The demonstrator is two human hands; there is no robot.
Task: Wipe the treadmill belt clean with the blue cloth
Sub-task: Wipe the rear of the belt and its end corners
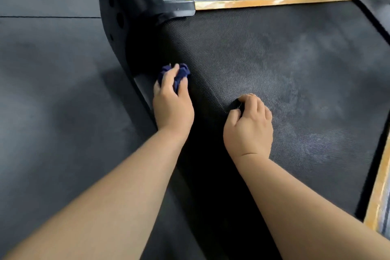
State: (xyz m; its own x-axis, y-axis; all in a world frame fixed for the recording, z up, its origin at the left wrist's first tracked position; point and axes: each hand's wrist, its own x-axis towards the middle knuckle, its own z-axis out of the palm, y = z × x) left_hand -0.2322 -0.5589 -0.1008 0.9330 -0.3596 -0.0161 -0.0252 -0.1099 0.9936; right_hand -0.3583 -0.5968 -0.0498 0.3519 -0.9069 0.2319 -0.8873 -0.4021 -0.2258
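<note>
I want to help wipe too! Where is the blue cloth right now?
In the head view, the cloth is bunched in the left hand at the left edge of the belt, left of the right hand.

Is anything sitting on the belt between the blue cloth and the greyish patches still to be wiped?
Only the person's own right hand, fingers curled, resting on the treadmill belt just right of the blue cloth that the left hand grips. Nothing else visible lies on the belt.
</note>
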